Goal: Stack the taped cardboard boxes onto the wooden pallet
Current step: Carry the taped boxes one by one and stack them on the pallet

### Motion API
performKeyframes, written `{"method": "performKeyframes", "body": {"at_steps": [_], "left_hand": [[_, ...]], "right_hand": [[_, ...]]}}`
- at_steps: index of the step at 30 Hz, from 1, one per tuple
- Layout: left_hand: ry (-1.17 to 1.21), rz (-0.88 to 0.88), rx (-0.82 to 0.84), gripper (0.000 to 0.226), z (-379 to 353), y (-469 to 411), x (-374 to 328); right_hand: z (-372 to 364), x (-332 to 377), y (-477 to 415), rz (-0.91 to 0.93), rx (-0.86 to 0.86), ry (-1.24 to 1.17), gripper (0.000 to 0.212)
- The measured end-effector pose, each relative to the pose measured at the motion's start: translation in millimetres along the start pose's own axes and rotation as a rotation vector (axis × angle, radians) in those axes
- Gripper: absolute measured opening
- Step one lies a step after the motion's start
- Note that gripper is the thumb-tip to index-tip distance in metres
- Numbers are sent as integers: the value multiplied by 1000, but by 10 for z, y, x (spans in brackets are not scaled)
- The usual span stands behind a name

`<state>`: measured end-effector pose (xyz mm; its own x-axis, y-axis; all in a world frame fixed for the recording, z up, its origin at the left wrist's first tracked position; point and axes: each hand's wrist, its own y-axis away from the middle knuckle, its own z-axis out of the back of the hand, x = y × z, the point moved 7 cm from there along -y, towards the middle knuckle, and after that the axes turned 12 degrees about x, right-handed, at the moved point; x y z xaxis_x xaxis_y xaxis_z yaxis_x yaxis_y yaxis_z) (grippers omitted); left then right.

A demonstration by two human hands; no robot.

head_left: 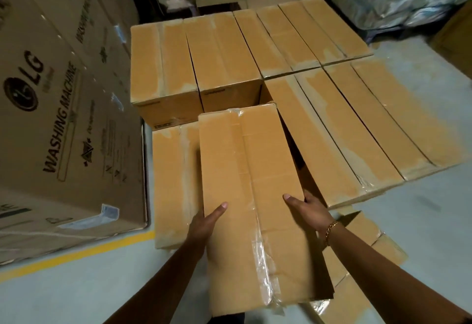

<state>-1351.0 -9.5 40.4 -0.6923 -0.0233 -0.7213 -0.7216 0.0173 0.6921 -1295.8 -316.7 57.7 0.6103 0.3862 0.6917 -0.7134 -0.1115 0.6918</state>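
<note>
Nearest, filling the 6 o'clock of the view, is a long tan cardboard box sealed with clear tape (245, 183), its long axis running from 6 toward 12 o'clock with the far end leaning slightly to 11. The left hand (204, 224) grips its left edge and the right hand (311, 211) its right edge, thumbs lying on top, both on the near half and about equally close. Beneath its far half, toward 1 o'clock, a dark gap (293, 145) opens between a low tan box (173, 183) at 9 o'clock and a row of flat tan boxes (357, 124) at 2 o'clock. Two taller tan boxes (194, 63) close it at 12. The slot seems to share the box's axis, so a small shift rightward and a lowering look sufficient. The wooden pallet is hidden under the load.
</note>
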Motion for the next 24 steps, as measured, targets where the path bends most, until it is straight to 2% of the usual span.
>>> {"method": "performKeyframes", "body": {"at_steps": [2, 4, 5, 8, 12, 15, 20, 24], "left_hand": [[0, 37, 5, 73, 25, -266, -104], [-14, 58, -1, 80, 52, -496, -180], [-18, 71, -13, 82, 81, -596, -202], [6, 71, -17, 79, 124, -839, -302], [12, 70, -12, 76, 124, -1089, -402], [20, 73, -45, 82, 126, -1223, -456], [23, 66, -39, 64, 47, -1382, -566], [27, 49, -30, 66, -23, -1458, -622]], "right_hand": [[36, 122, -233, -13, -6, 4, 70], [70, 194, -444, -47, -8, -13, 78], [86, 221, -564, -57, -12, -26, 75], [107, 338, -858, -56, 11, -25, 48], [145, 441, -1166, -79, -4, -54, 84], [191, 486, -1351, -75, -20, -71, 82], [291, 558, -1569, -75, -40, -116, 83], [351, 566, -1732, -87, -75, -132, 78]]}}
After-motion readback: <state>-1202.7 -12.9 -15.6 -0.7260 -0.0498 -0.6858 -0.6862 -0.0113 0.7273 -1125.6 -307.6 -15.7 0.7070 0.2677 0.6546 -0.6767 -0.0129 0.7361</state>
